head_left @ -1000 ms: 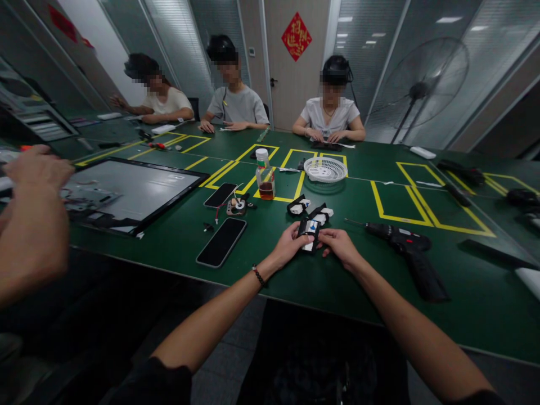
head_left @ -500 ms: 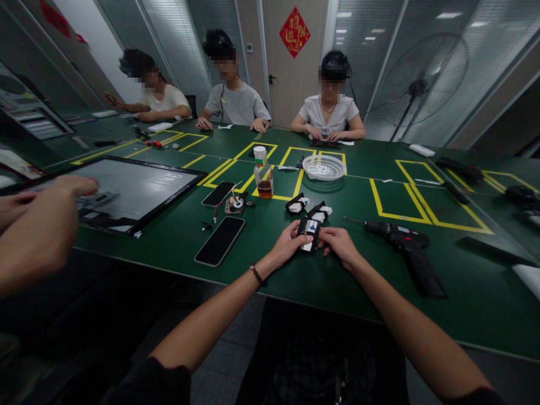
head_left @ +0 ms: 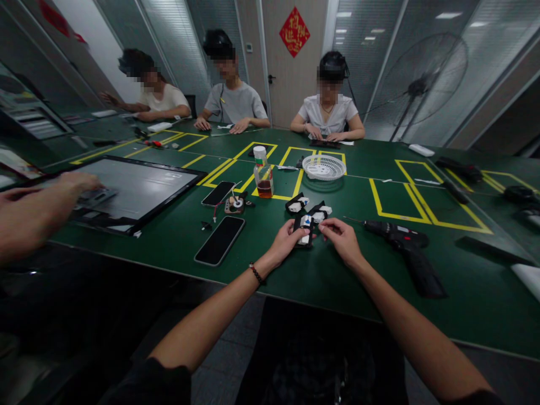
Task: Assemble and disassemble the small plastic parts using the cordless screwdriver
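Left hand [head_left: 285, 243] grips a black-and-white part [head_left: 304, 223] (blue marking [head_left: 308, 221] unreadable).

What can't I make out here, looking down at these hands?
Head view: the underside of the black-and-white piece, hidden by its top and the left hand.
Head view: whether the right hand pinches anything; too small.
Head view: the rest of the white object, cut off by the right edge.
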Demonstrator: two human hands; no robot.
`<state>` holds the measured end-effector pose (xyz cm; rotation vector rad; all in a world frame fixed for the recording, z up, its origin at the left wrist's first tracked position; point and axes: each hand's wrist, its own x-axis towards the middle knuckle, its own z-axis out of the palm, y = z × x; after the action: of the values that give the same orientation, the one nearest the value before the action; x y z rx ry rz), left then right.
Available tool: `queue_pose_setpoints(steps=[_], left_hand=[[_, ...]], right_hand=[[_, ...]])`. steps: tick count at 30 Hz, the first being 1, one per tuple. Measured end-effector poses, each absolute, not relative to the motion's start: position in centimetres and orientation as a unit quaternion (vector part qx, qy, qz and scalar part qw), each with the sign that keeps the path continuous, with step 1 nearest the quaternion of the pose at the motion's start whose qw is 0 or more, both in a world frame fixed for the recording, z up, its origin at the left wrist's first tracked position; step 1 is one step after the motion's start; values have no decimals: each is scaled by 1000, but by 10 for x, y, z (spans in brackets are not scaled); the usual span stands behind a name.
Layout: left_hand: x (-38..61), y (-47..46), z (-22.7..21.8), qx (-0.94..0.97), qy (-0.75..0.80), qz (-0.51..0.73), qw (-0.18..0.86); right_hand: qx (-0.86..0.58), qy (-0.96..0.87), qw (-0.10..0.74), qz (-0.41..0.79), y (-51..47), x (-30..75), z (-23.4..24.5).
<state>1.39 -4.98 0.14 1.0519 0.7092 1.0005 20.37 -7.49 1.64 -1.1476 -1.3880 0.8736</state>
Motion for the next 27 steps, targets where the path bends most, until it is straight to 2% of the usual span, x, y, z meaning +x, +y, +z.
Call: queue_pose_setpoints(steps=[7,13,27], left_hand=[[14,-47,-2,478,342,446,674],[13,-46,-5,515,363,460,626],[12,-48,-4,546,360,475,589]], right_hand=[[-427,-538,558,465,-79,199,20],[-407,-536,546,499,-80,196,19],[-440,-567,522,460,-83,193,23]])
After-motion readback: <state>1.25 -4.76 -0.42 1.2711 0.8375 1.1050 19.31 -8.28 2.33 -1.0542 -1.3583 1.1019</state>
